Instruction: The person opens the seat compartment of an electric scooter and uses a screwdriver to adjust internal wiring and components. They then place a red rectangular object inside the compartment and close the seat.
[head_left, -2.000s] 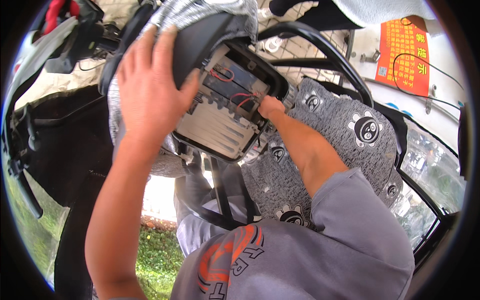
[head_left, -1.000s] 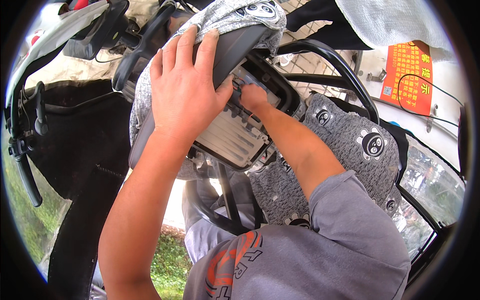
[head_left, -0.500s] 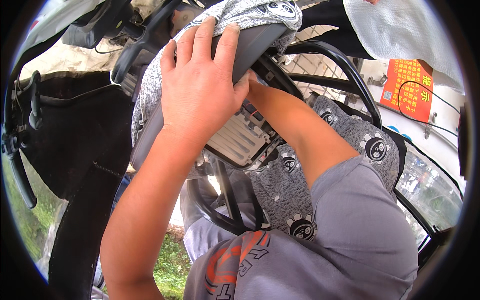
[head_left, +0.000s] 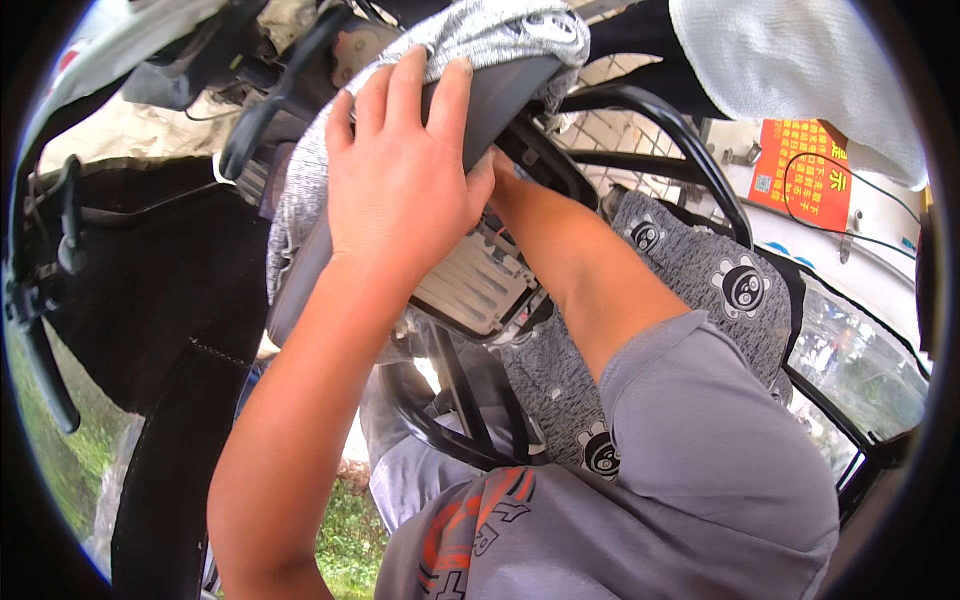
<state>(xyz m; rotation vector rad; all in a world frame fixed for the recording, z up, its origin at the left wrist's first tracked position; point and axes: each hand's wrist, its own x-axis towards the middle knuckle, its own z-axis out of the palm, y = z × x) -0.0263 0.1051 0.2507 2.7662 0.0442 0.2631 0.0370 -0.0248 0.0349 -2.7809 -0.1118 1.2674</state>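
Red sign (head_left: pixel 797 200) w/ yellow txt; L hand (head_left: pixel 402 185) spread on tilted seat (head_left: pixel 508 97); R hand (head_left: pixel 503 173) mostly hidden, can't tell grip.

You have a tipped-up seat (head_left: pixel 512 95) over an open compartment (head_left: pixel 565 168).
Ahead of you the seat slants, leaning toward your upper left, its smooth dark-grey side facing you and its long edge running from lower left to upper right; a loose, light-grey flecked fabric cover (head_left: pixel 300 190) wraps its far side, bunched and wrinkled along the top, with a cartoon face printed near the upper end. Just below and to the right of the seat, you see the compartment's black rounded rim, set at an angle, and a pale ribbed panel (head_left: pixel 475 285) inside its nearer end; the deeper interior is mostly hidden from you.
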